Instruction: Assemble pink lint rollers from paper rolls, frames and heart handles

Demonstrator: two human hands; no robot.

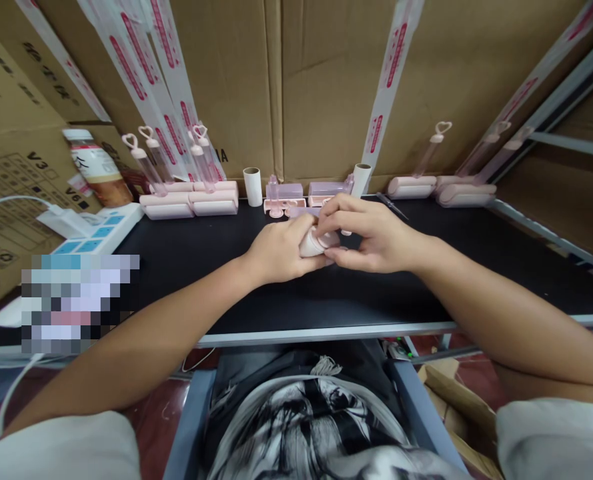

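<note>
My left hand (277, 253) is wrapped round a small white cylinder (310, 244) above the middle of the black table. The thumb and fingers of my right hand (371, 233) close on its right end, where something pale pink shows between the fingertips; its shape is mostly hidden. Just beyond the hands lie pale pink open parts (285, 204) and a clear pink plunger-like piece (275, 197). White hollow tubes stand on both sides of these, one on the left (253, 187) and another on the right (361, 179).
Pink cases (215, 199) with clear heart-topped tubes (151, 167) stand back left; similar cases (412, 187) are back right. A dark pen-like tool (393, 207) lies near them. At left are a bottle (99, 170) and a power strip (99, 233). Cardboard (316, 87) walls the back.
</note>
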